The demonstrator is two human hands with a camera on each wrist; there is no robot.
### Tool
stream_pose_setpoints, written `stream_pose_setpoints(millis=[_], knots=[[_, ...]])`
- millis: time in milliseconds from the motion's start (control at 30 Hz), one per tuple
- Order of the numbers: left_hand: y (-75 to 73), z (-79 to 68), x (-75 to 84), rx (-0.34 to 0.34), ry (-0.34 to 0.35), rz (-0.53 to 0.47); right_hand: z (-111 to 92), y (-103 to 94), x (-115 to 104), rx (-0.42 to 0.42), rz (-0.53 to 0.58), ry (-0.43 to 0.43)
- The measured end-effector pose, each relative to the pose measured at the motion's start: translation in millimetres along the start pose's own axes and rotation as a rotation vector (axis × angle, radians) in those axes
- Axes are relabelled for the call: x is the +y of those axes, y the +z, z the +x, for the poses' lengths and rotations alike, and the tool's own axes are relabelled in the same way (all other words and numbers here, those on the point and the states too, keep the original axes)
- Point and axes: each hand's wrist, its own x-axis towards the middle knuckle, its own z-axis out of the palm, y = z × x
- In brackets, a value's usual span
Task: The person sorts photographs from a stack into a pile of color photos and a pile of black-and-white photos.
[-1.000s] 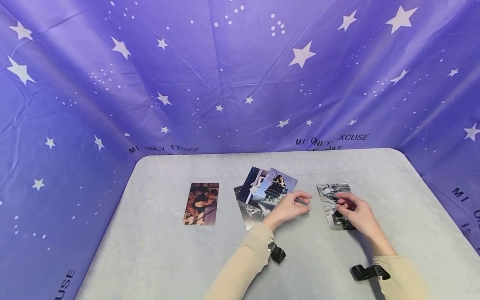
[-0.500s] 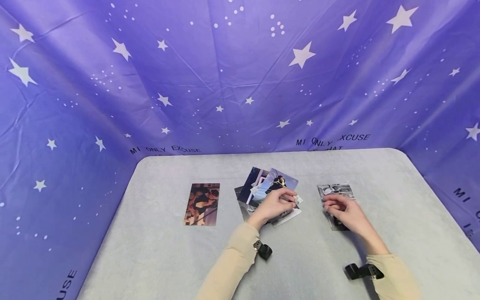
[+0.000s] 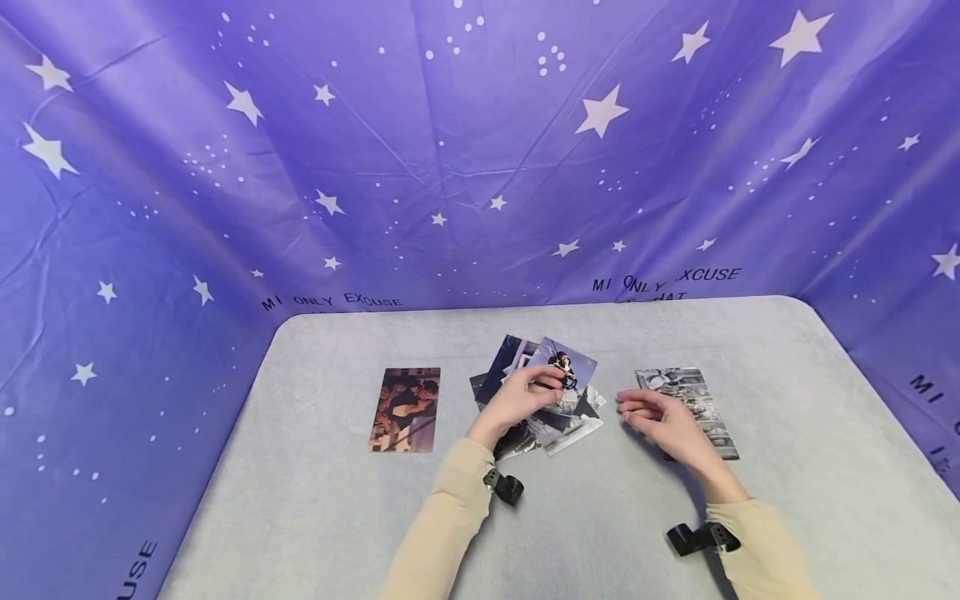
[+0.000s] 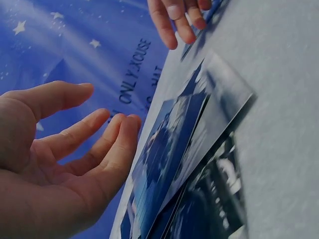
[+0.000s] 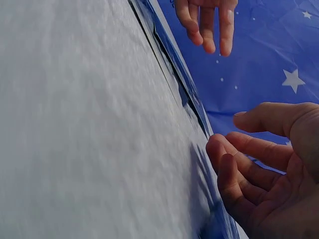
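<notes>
My left hand (image 3: pixel 520 398) hovers over a loose pile of overlapping photos (image 3: pixel 573 429) in the middle of the table. Its fingers are relaxed and hold nothing, as the left wrist view shows. Topmost in the pile lies a blue-toned photo (image 4: pixel 162 144) of a couple, partly covered by the hand in the head view. My right hand (image 3: pixel 663 423) is above the table between the pile and a black-and-white photo (image 3: pixel 705 408), overlapping that photo's left side. Loosely bent and with nothing in them are the right fingers (image 5: pixel 264 174).
A warm-toned photo (image 3: pixel 405 410) lies alone left of the pile. The grey table (image 3: pixel 315 517) ends at the back against a purple star-printed cloth (image 3: pixel 450 125). Each wrist wears a black camera band (image 3: pixel 504 486).
Both hands have moved to the left, the left one back across the pile and the right one partly off the black-and-white photo. More of the pile's lower right shows. The photos stay put.
</notes>
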Motion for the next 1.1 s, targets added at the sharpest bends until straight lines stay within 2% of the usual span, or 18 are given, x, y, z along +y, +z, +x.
stream_pose_setpoints(millis=[433, 633, 833, 1100], knots=[[-31.0, 3.8, -5.6, 0.159, -0.040, 0.027, 11.1, 27.5, -11.0, 0.002, 0.103, -0.013], [-38.9, 6.7, -13.6, 0.224, -0.057, 0.020, 16.9, 33.2, -13.9, 0.006, 0.161, 0.040], [-39.7, 7.9, -19.5, 0.235, -0.054, 0.001, 23.5, 40.5, -15.0, -0.015, 0.173, 0.044], [-39.5, 8.3, -18.8, 0.188, -0.036, -0.011, 26.1, 49.0, -19.8, -0.005, 0.197, 0.063]])
